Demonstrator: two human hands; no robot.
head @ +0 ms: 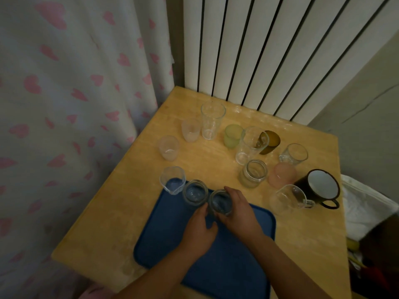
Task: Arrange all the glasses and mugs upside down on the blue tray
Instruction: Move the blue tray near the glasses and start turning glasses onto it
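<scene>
A blue tray (237,260) lies on the near part of the wooden table (121,223). Three clear glasses stand along its far edge: one at the far-left corner (172,180), one beside it (195,192), and a third (220,205) that both hands hold. My left hand (199,231) grips its near left side and my right hand (239,210) wraps its right side. Beyond the tray stand several more glasses, among them a tall clear one (212,119), a green one (232,135), a pink one (282,174), a clear handled mug (289,198) and a black mug (319,187).
A white radiator (269,50) rises behind the table. A heart-print curtain (71,93) hangs at the left. White cloth and dark clutter (367,212) sit off the table's right edge. An amber glass (269,142) lies tilted behind a clear tumbler (250,144).
</scene>
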